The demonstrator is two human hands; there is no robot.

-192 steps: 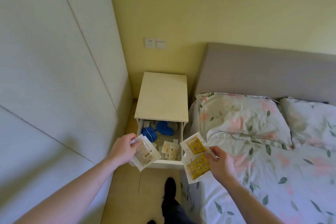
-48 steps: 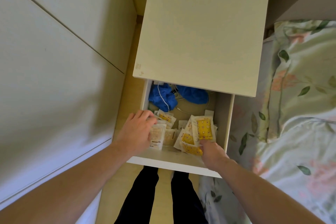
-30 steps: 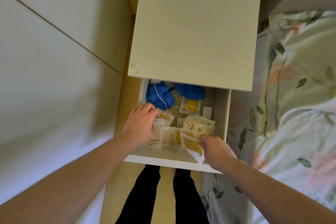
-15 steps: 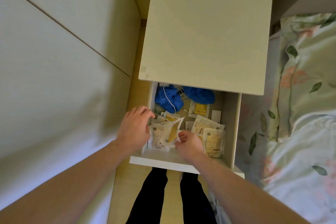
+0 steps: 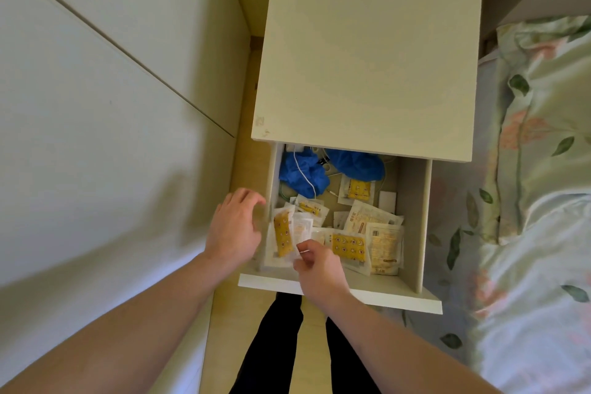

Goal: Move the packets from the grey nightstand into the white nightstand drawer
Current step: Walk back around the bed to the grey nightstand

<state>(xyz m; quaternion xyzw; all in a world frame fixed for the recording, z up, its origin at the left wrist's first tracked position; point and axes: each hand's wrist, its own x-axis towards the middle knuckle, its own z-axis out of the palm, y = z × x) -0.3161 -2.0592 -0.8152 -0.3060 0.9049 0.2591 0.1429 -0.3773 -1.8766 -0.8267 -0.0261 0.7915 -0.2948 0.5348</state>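
Packets [image 5: 348, 243] lie in the open white nightstand drawer [image 5: 412, 224]; you are tidying them.

Your right hand [image 5: 316, 269] pinches the edge of the upright yellow packet [image 5: 283, 235] at the drawer's left wall; your left hand [image 5: 233, 227], fingers spread and empty, hovers beside it. Lay that packet flat among the others, clear of the blue cloth [image 5: 303, 173] behind. The print on the wrappers is too small to read.

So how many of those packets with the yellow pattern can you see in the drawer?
3 clearly: one upright at the left wall, pinched by the right hand; one flat at the front middle; one at the back. Others may lie hidden underneath.
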